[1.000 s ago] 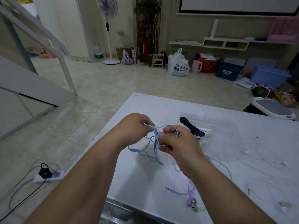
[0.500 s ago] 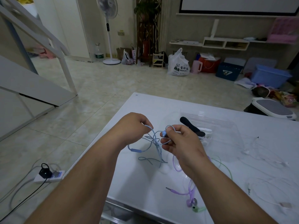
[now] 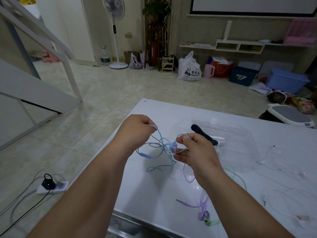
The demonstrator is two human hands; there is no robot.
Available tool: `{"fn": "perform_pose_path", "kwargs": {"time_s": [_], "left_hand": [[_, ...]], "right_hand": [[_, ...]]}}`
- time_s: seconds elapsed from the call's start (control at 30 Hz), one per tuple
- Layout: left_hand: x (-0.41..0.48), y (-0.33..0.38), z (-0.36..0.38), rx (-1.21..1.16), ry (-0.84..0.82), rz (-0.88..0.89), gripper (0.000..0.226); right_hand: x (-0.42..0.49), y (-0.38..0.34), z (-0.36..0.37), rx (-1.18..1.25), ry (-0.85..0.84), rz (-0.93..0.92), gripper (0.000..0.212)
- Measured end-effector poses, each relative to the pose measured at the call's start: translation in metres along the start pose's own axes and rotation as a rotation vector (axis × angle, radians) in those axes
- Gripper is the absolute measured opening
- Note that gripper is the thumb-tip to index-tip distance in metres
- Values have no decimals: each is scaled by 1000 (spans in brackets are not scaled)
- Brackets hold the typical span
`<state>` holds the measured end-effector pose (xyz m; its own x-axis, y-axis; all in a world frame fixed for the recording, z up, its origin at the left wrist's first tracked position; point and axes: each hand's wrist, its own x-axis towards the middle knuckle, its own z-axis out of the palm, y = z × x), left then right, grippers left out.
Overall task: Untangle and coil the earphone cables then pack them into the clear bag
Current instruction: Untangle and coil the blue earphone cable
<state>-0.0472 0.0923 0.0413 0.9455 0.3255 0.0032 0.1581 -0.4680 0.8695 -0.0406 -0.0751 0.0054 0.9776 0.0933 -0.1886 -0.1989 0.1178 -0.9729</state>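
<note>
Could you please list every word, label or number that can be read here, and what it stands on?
"Cotti Co": vertical print on the white paper bag beside the white standing fan; the rest is hidden.
White plastic shopping bag with a panda logo: characters too blurred to read.
Dark blue crate: emblem too small to read.

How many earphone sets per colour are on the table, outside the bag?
blue earphones: 1, held by the left hand and the right hand
purple earphones: 1
green earphones: 1
white earphones: 2, faint against the white table
Total: 5
I can't tell what is inside the clear bag, so it is not counted.
</note>
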Motion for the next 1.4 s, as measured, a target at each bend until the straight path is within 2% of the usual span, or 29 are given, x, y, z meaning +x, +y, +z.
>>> {"fn": "perform_pose_path", "kwargs": {"time_s": [0.1,0.27,0.4,0.5,0.67,0.73,0.83,0.97,1.07,1.13,1.23,1.3,1.4], "left_hand": [[1,1,-2,-74,53,-2,11],[-2,6,-4,-192,1,-61,11],[-3,9,-5,-284,-28,-90,18],[-3,10,-6,-325,-21,-104,22],[-4,12,-6,-355,-26,-80,19],[-4,13,-5,-371,-21,-72,17],[-4,12,-3,-383,-21,-73,14],[-5,11,-3,-343,-15,-69,20],[-5,11,-2,-320,-13,-65,20],[-4,11,-1,-311,-8,-68,18],[-1,8,-2,-250,20,-92,10],[1,0,-1,-109,49,-96,13],[4,-12,3,299,23,-37,49]], "right_hand": [[1,0,-3,-83,-26,3,15],[2,3,-7,-300,3,-58,19],[5,2,-5,-201,11,-11,24],[6,3,-8,-294,54,-54,27],[2,4,-10,-542,116,-158,9],[-2,1,-7,-555,68,-206,6],[-9,-2,0,-538,-54,-247,12],[-14,4,4,-533,-172,-230,25],[-12,11,4,-610,-262,-219,17],[-9,13,3,-690,-254,-258,11],[-7,9,0,-652,-160,-297,21],[-5,5,-3,-568,-100,-305,24],[-4,3,-7,-549,-104,-300,24]]}}
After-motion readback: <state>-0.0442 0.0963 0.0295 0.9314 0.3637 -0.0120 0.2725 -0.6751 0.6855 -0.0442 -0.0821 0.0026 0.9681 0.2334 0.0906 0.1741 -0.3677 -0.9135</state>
